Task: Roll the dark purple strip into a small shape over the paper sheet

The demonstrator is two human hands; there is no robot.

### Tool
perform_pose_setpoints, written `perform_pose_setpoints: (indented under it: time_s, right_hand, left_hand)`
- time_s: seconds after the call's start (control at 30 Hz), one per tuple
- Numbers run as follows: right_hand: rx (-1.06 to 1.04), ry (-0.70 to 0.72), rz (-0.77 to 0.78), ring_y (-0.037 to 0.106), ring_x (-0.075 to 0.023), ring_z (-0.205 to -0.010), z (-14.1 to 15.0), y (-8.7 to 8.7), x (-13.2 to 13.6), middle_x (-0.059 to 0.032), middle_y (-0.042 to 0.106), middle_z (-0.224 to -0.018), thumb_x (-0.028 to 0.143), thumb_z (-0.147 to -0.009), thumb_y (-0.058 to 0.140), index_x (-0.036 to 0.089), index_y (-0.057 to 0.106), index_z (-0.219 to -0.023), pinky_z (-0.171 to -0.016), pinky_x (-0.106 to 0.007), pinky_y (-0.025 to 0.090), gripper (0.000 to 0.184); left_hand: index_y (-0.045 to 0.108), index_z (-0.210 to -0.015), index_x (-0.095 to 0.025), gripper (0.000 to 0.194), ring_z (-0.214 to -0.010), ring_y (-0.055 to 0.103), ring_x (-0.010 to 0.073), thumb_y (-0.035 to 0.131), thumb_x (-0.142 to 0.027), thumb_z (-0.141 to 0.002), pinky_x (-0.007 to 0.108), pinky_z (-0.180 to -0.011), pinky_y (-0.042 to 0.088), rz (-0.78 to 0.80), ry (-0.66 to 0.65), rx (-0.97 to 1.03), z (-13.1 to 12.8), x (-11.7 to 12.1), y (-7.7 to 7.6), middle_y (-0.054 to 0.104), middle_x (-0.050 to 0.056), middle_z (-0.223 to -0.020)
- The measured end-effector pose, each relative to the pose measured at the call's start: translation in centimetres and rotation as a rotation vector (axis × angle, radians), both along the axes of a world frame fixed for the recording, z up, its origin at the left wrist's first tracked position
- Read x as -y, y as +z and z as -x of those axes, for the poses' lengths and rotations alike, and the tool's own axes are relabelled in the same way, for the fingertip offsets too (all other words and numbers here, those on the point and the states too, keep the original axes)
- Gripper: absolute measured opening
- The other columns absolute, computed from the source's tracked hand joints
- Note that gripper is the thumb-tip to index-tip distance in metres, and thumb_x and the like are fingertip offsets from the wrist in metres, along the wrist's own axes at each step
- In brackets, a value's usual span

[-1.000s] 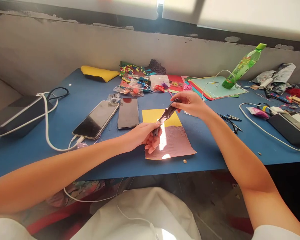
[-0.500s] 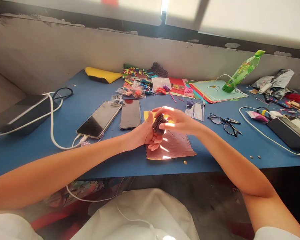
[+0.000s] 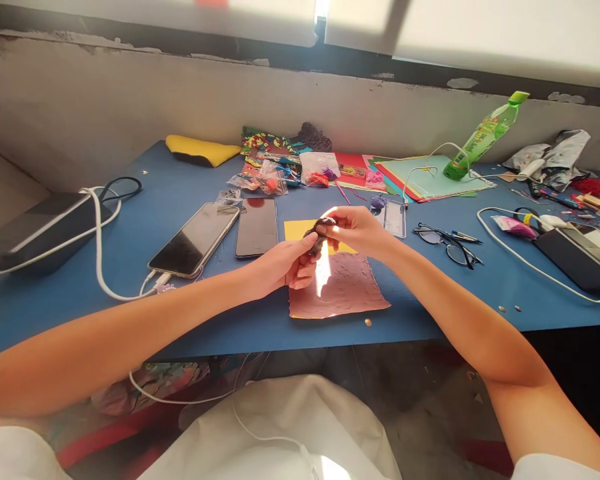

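My left hand (image 3: 289, 261) and my right hand (image 3: 354, 229) meet above the blue table (image 3: 130, 300), both pinching a small dark crumpled strip (image 3: 319, 231) between their fingertips. Under them lies a pinkish-brown textured sheet (image 3: 343, 293) that overlaps a yellow sheet (image 3: 296, 230). Sunlight falls across the hands and the sheet.
Two phones (image 3: 195, 239) (image 3: 256, 227) lie left of the sheets, one on a white cable (image 3: 100, 253). Glasses (image 3: 447, 243), a clear case (image 3: 394, 219), coloured papers (image 3: 430, 180), a green bottle (image 3: 483, 137) and craft bags (image 3: 280, 175) sit beyond. A dark box (image 3: 35, 227) is at left.
A second ago the hands held the dark strip stretched out long between them. It then got bunched up in my left palm, and now both hands pinch it close together.
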State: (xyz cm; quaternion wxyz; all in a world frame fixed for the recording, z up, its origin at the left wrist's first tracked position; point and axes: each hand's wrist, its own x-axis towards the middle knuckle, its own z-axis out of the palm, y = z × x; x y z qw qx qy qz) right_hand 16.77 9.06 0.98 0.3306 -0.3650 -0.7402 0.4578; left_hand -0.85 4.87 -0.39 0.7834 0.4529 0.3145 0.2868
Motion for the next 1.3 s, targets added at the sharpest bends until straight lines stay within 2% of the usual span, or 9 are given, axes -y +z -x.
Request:
perform_pose_setpoints:
  time_s: [0.23, 0.37, 0.43, 0.5, 0.6, 0.73, 0.9, 1.07, 1.3]
  right_hand:
    - [0.037, -0.35, -0.167, 0.052, -0.009, -0.049, -2.7, 0.0, -2.9, 0.0048, 0.056, -0.059, 0.032, -0.073, 0.073, 0.019, 0.055, -0.089, -0.049, -0.024, 0.041, 0.027]
    - [0.089, -0.632, -0.351, 0.058, -0.0141, -0.062, -4.7, 0.2, -4.1, 0.0024, 0.058, -0.07, 0.042, -0.069, 0.077, 0.024, 0.049, -0.088, -0.058, -0.028, 0.046, 0.039]
    - [0.06, -0.676, -0.353, 0.06, -0.0155, -0.07, -5.1, 0.6, -4.1, -0.0001, 0.058, -0.079, 0.052, -0.068, 0.075, 0.025, 0.048, -0.091, -0.061, -0.029, 0.047, 0.045]
    - [-0.033, -0.531, -0.242, 0.062, -0.0162, -0.078, -4.7, 1.2, -3.4, -0.0027, 0.06, -0.091, 0.065, -0.069, 0.068, 0.026, 0.047, -0.1, -0.062, -0.028, 0.05, 0.054]
    - [-0.114, -0.159, -0.044, 0.062, -0.0181, -0.095, -3.0, 1.8, -1.5, -0.0063, 0.06, -0.111, 0.073, -0.067, 0.064, 0.027, 0.044, -0.118, -0.072, -0.029, 0.053, 0.071]
    - [0.008, 0.101, 0.09, 0.06, -0.0193, -0.097, -0.6, 1.1, 0.8, -0.0079, 0.062, -0.111, 0.055, -0.064, 0.077, 0.023, 0.051, -0.121, -0.075, -0.031, 0.054, 0.07]
    - [0.056, 0.118, 0.128, 0.057, -0.0141, -0.071, 0.6, 0.1, 1.5, -0.0014, 0.063, -0.082, 0.038, -0.073, 0.072, 0.021, 0.062, -0.102, -0.064, -0.03, 0.05, 0.035]
    - [0.026, 0.126, 0.086, 0.058, -0.0136, -0.076, 0.5, 0.4, 1.3, -0.0019, 0.064, -0.09, 0.031, -0.075, 0.066, 0.022, 0.061, -0.109, -0.062, -0.028, 0.049, 0.035]
    - [-0.012, 0.14, 0.092, 0.05, -0.0075, -0.054, -0.4, 0.7, 0.2, 0.0018, 0.06, -0.071, 0.038, -0.072, 0.072, 0.018, 0.063, -0.083, -0.049, -0.024, 0.045, 0.025]
  left_hand:
    - [0.047, -0.064, -0.015, 0.042, -0.035, 0.037, 0.0062, 0.039, -0.039, -0.098, 0.016, -0.037, 0.028, 0.034, -0.001, -0.014, 0.2, 0.1, -0.1, 0.038, -0.004, -0.045]
    - [0.044, -0.066, -0.016, 0.041, -0.037, 0.041, 0.0076, 0.035, -0.038, -0.099, 0.017, -0.04, 0.03, 0.041, -0.035, -0.011, 0.4, 0.4, 0.0, 0.04, -0.003, -0.048]
    - [0.043, -0.067, -0.017, 0.043, -0.038, 0.041, 0.0081, 0.031, -0.044, -0.099, 0.018, -0.042, 0.032, 0.041, -0.043, -0.005, 0.5, 0.5, 0.2, 0.041, -0.002, -0.05]
    - [0.043, -0.069, -0.018, 0.051, -0.038, 0.041, 0.0089, 0.027, -0.058, -0.095, 0.021, -0.043, 0.032, 0.026, -0.065, 0.004, 0.5, 0.5, 0.3, 0.043, -0.002, -0.051]
    - [0.042, -0.07, -0.019, 0.063, -0.038, 0.04, 0.0104, 0.023, -0.078, -0.083, 0.023, -0.043, 0.031, -0.019, -0.099, 0.02, 0.5, 0.4, 0.4, 0.044, -0.002, -0.051]
    - [0.044, -0.071, -0.019, 0.069, -0.041, 0.04, 0.0101, 0.025, -0.085, -0.076, 0.024, -0.043, 0.032, -0.083, -0.16, 0.024, 0.6, 0.3, 0.4, 0.044, -0.002, -0.054]
    - [0.045, -0.076, -0.02, 0.056, -0.041, 0.038, 0.0085, 0.037, -0.075, -0.083, 0.022, -0.043, 0.033, -0.074, -0.132, 0.026, 0.7, 0.4, 0.0, 0.04, -0.005, -0.054]
    - [0.047, -0.074, -0.018, 0.046, -0.041, 0.035, 0.0068, 0.048, -0.063, -0.087, 0.018, -0.04, 0.03, -0.028, -0.056, 0.033, 0.5, 0.2, -0.4, 0.036, -0.005, -0.053]
    - [0.054, -0.075, -0.014, 0.029, -0.044, 0.032, 0.0061, 0.05, -0.036, -0.094, 0.015, -0.038, 0.031, 0.011, -0.002, 0.09, 0.3, 0.1, -0.3, 0.033, -0.005, -0.057]
